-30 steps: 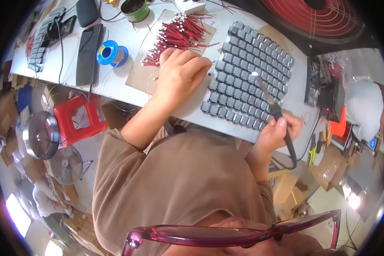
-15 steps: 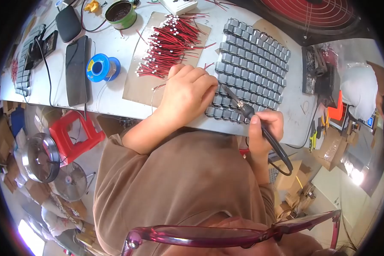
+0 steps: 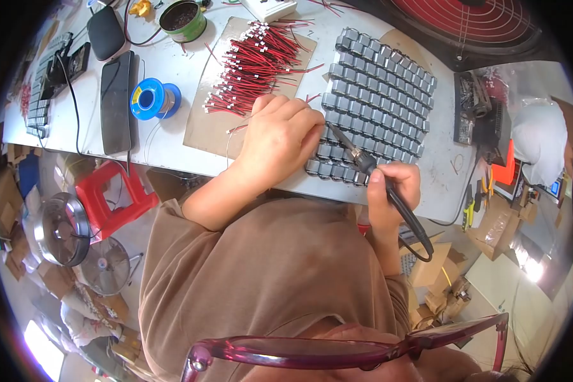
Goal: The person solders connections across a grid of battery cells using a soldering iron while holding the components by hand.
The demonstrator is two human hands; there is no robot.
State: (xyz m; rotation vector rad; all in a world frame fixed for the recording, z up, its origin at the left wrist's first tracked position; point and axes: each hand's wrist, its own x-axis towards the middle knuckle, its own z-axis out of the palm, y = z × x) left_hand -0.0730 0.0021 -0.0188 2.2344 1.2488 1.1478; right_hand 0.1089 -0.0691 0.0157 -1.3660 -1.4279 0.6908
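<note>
My right hand [image 3: 396,188] grips a black-handled soldering iron [image 3: 365,160], its metal tip pointing up and left toward my left fingertips. My left hand [image 3: 281,132] is closed in a pinch at the left edge of a grid of grey metal-cased parts [image 3: 382,95]; its own fingers hide what they hold. A thin wire and a small white connector show beside the left wrist. Just beyond that hand, a pile of red and black wires with white connectors [image 3: 251,67] lies on a brown board [image 3: 204,137].
A blue solder spool [image 3: 148,100], a dark phone [image 3: 116,105] and a green tin [image 3: 183,22] stand on the left of the table. At the back right is a large red-backed fan [image 3: 474,22]. Pliers [image 3: 468,207] hang near the right edge, beside the iron's cord.
The right hand and soldering iron have shifted very slightly left, with the tip still by the left fingertips. The left hand stays in its pinch. The whole view has moved a little.
</note>
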